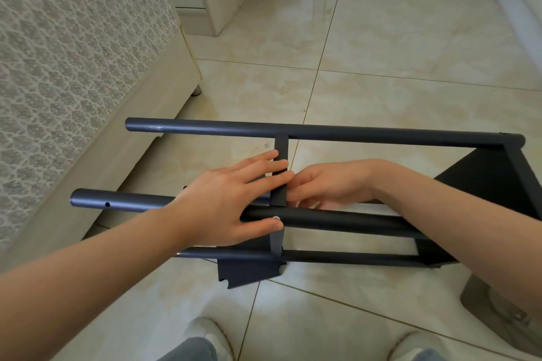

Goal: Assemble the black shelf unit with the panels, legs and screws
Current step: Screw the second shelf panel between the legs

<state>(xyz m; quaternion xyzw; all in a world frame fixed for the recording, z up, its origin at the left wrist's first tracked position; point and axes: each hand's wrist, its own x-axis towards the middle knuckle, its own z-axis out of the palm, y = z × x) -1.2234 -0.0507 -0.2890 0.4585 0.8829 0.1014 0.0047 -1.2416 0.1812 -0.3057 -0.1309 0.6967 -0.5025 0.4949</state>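
Shelf unit [352,132] lies on its side on the tiled floor [381,53], its legs running left to right. Its middle panel [281,149] stands edge-on across them, and a screw [276,217] sits where that panel meets the near leg [337,221]. The left hand [217,208] lies left of the panel, fingers straight on its edge, thumb just beside the screw, so it is the nearer. The right hand [328,184] is just right of the panel, fingers curled; whether it holds anything I cannot tell.

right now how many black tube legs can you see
3 tube legs: the far leg across the top, the middle leg passing under the left hand, the near leg lowest in view. A fourth may be hidden behind that hand.
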